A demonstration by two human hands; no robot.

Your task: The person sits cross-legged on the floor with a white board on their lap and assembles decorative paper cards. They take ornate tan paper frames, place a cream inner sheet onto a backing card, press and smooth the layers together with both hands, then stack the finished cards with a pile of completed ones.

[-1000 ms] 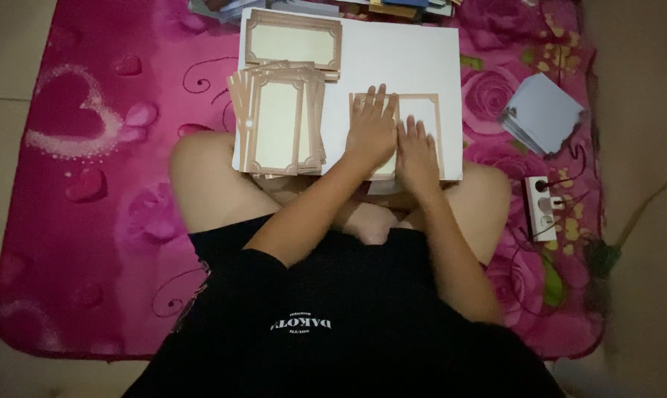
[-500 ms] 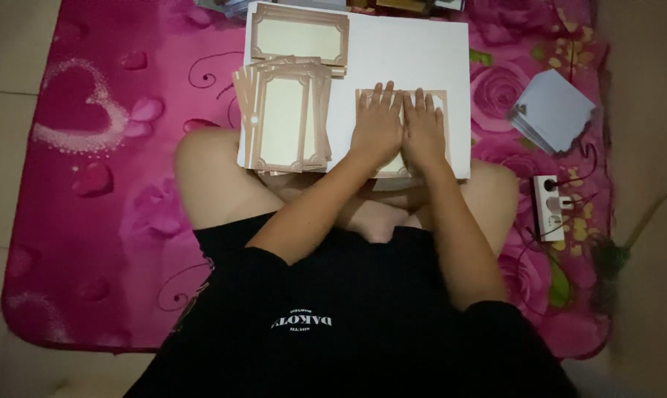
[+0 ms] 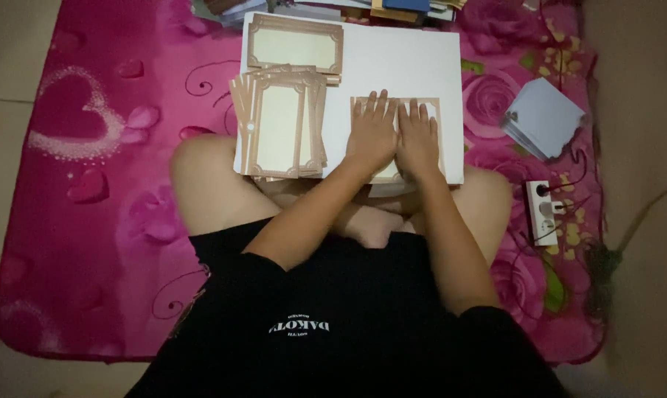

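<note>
I sit cross-legged with a white board (image 3: 407,63) resting on my knees. Both my hands lie flat, side by side, on a cream card with a brown ornate border (image 3: 436,110) at the board's near right. My left hand (image 3: 372,133) covers its left half and my right hand (image 3: 417,138) its right half, fingers spread and pressing down. To the left lies a fanned stack of the same bordered cards (image 3: 278,129). One more bordered card (image 3: 295,44) lies sideways at the board's far left corner.
A pink mat with hearts and roses (image 3: 90,147) covers the floor. A stack of pale blue-grey sheets (image 3: 543,118) lies to the right, with a white power strip (image 3: 543,214) and cable near my right knee. Books and papers (image 3: 392,7) sit beyond the board.
My hands have slid together over the card and now press flat side by side; the view shifted slightly.
</note>
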